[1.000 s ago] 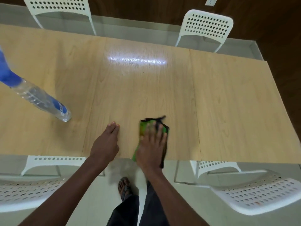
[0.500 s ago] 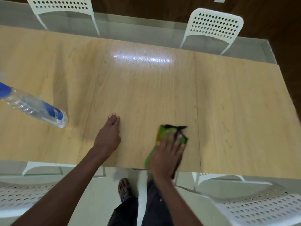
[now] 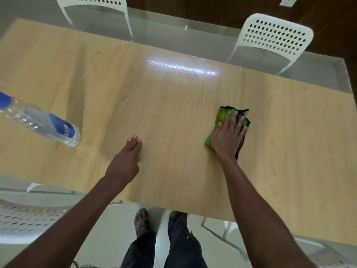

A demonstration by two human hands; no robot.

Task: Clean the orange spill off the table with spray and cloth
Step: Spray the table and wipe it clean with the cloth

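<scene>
Two hands on table [image 3: 173, 105]: right hand [image 3: 227, 139] flat atop cloth [image 3: 222, 114].

Bottle [image 3: 41, 120] left on table [image 3: 173, 105] — cloth [image 3: 222, 117] right.

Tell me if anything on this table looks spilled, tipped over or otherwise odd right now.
No spill shows on the table outside the cloth. The green cloth under the right hand has an orange-yellow stain. The spray bottle looks tilted, probably from the wide lens. The left hand rests flat.
</scene>
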